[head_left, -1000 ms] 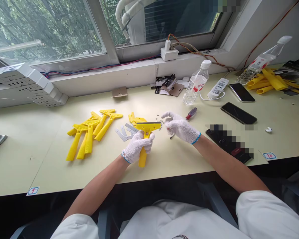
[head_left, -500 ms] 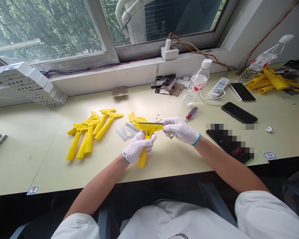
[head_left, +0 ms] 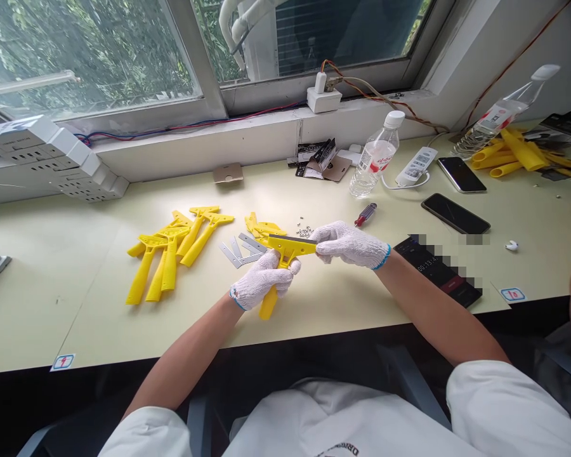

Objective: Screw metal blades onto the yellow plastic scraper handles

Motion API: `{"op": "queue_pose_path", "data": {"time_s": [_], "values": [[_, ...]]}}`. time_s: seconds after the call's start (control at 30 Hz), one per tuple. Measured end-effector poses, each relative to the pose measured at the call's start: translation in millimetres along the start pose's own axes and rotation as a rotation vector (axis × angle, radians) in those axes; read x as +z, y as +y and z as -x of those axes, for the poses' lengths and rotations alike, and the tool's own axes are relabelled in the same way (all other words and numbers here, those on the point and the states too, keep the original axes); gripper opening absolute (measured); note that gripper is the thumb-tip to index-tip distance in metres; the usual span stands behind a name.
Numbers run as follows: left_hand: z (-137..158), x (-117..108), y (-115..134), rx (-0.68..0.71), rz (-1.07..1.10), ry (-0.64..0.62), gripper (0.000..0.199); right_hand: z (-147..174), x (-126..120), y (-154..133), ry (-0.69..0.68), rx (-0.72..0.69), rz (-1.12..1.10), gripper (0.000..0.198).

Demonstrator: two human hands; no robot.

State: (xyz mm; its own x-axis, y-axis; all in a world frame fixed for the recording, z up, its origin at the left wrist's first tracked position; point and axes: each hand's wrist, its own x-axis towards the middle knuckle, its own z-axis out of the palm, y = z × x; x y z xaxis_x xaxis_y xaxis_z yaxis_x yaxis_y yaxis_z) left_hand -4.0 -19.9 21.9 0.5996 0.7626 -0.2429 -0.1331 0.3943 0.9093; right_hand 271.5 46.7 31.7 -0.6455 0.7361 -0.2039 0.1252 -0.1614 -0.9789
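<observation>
Scraper [head_left: 291, 246] over the worktop [head_left: 340, 301] now tilts, its body wrapped by the left hand [head_left: 261, 279], one end freshly pinched by the right hand [head_left: 351, 245], suggesting two-handed adjustment, small metal pieces [head_left: 306, 232] just beyond it.

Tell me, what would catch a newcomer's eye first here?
Probably the yellow scraper at the centre, gripped in the gloved left hand, with the right hand at one end of its head. The yellow handles heaped to the left come next, then a clear bottle beyond the right hand.
</observation>
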Motion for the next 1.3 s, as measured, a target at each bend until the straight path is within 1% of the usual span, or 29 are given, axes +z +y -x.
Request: {"op": "queue_pose_path", "data": {"time_s": [0.2,0.3,0.47,0.53,0.6,0.67,0.7,0.77,0.83,0.97,1.07,1.17,1.23,1.3], "values": [[0.7,-0.8,0.7,-0.037,0.050,0.006,0.036,-3.9,0.9,6.3,0.025,-0.015,-0.019,0.032],[-0.8,-1.0,-1.4,-0.064,0.089,0.006,0.039,-5.2,-1.7,10.0,0.005,-0.027,-0.031,0.034],[-4.0,-2.3,-6.4,-0.068,0.118,-0.022,0.037,-2.5,-10.5,10.0,-0.030,-0.034,-0.012,0.042],[-4.7,-3.3,-8.3,-0.060,0.130,-0.021,0.037,-2.3,-11.0,10.0,-0.055,-0.038,-0.007,0.039],[-5.0,-3.9,-9.6,-0.036,0.143,-0.007,0.038,-4.2,-7.3,11.6,-0.075,-0.011,-0.005,0.030],[-5.2,-3.8,-9.9,-0.010,0.153,0.013,0.039,-8.0,0.6,14.8,-0.040,0.058,-0.070,0.021],[-5.2,-3.3,-9.7,-0.001,0.154,0.024,0.039,-10.1,5.4,16.5,-0.011,0.093,-0.128,0.020],[-5.4,-1.7,-8.6,0.006,0.151,0.049,0.039,-13.6,14.3,19.3,0.032,0.142,-0.248,0.023],[-5.6,0.2,-7.5,0.015,0.143,0.069,0.038,-15.4,20.0,20.6,0.030,0.166,-0.345,0.026],[-5.9,1.9,-6.5,0.026,0.131,0.085,0.037,-15.3,20.4,20.5,0.022,0.158,-0.441,0.031],[-6.0,1.3,-6.8,0.021,0.137,0.076,0.038,-14.8,17.8,19.3,0.046,0.128,-0.390,0.031],[-5.9,0.8,-6.8,0.026,0.133,0.064,0.038,-14.0,16.7,16.4,0.095,0.130,-0.332,0.027],[-5.8,1.2,-6.3,0.033,0.125,0.075,0.039,-12.8,17.0,14.1,0.125,0.130,-0.312,0.029],[-5.6,2.4,-5.3,0.031,0.116,0.092,0.040,-11.2,18.6,12.3,0.142,0.099,-0.256,0.030]]}}
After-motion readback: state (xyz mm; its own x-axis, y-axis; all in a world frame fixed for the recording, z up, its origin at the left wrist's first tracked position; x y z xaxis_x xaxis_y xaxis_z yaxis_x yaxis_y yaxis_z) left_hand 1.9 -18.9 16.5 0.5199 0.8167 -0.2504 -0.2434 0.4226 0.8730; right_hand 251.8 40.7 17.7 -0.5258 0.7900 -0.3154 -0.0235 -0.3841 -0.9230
